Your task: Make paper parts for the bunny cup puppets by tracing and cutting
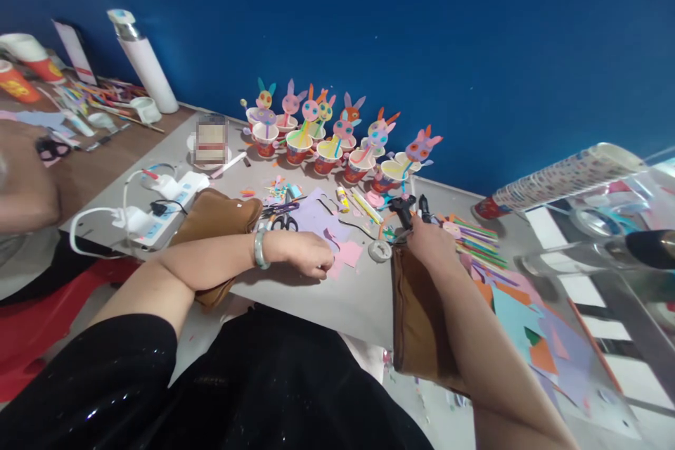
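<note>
My left hand [303, 254], with a bangle on the wrist, hovers low over the table beside scraps of pink paper [349, 254]. Its fingers are curled together, and whatever they pinch is too small or hidden to name. Scissors [285, 223] and a lilac paper sheet [312, 213] lie just beyond it. At the right, my right hand [431, 239] is closed at a black glue gun [403, 208]; the fingertips are partly hidden. A roll of tape [380, 250] lies left of that hand, and a black marker [424, 207] is just past it.
Paper cups with rabbit figures [328, 155] line the blue wall. A power strip [176, 205], a brown pouch [219, 218] and a white bottle [145, 63] are leftward. Rightward are stacked cups [564, 176], coloured sticks [479, 242] and paper sheets [519, 320]. Another person's arm [26, 179] is far left.
</note>
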A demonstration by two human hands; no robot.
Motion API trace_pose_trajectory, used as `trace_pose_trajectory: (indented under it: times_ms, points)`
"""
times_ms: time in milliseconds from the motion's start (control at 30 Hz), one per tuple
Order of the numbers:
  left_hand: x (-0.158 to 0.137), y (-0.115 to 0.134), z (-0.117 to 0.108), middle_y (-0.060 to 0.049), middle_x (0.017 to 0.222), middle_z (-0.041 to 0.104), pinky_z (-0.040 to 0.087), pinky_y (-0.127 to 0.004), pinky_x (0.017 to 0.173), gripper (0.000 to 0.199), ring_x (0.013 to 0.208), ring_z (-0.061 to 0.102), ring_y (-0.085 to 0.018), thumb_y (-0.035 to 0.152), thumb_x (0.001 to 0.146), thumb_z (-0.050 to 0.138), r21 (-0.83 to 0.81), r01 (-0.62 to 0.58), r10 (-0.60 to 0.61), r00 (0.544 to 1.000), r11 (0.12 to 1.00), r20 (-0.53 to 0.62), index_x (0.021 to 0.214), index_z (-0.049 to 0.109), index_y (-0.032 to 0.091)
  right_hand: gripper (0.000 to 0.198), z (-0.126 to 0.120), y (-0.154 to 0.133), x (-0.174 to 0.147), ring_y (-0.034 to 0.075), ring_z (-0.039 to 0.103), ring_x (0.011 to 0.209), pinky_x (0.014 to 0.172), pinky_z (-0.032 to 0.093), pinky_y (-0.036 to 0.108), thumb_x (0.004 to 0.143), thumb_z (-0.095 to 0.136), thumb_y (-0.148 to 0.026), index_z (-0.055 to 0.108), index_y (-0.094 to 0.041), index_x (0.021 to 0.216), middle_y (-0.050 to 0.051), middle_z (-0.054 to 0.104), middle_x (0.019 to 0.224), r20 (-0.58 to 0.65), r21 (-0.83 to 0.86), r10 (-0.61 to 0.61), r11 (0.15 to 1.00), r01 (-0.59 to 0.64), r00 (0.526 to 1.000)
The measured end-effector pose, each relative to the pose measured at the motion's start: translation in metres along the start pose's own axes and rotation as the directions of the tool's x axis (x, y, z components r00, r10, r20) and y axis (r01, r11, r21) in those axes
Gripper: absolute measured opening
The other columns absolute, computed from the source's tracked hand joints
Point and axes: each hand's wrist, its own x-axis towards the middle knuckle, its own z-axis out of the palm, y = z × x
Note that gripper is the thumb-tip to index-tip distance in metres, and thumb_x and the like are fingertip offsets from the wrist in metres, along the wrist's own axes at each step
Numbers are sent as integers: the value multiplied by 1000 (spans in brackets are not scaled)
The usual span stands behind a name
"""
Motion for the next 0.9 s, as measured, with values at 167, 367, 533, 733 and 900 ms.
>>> trace_pose_trajectory:
  times_ms: [167,367,533,733,900]
  points:
    - [2,3,0,-2,64,69,34,-29,55,17,54,51,-14,22,86,69,14,16,-16,1000,1000,-3,69,72,19,42,1,3,0,37,73,99,82,53,47,93,44,-20,64,-9,129,28,74,105,3,-35,4,999,-4,1000]
    - [6,19,5,-3,63,67,36,-30,54,20,55,53,-16,23,81,73,97,80,-84,996,992,38,62,66,20,34,8,10,7,39,74,93,78,53,47,89,55,-20,71,-10,116,28,73,99,5,-19,-33,999,33,999]
    - [9,33,22,-8,64,68,43,-32,56,21,61,59,-19,3,73,67,110,31,-35,999,993,35,60,65,18,21,3,3,8,37,74,83,71,50,43,88,57,-15,71,-14,104,24,73,86,-69,-12,-118,993,117,991]
    - [12,30,36,-9,66,68,45,-32,56,21,63,61,-20,2,78,62,164,2,3,999,986,-34,65,65,18,25,-21,-39,-15,32,72,82,67,46,38,92,53,-23,70,-18,110,19,75,91,-73,-9,-264,964,264,962]
    - [12,17,49,-6,61,65,44,-29,55,21,60,59,-17,6,80,65,207,-92,128,978,974,-166,64,64,19,26,-32,-83,-36,27,71,88,68,42,32,95,52,-29,71,-24,112,9,78,95,-41,49,-511,857,512,859]
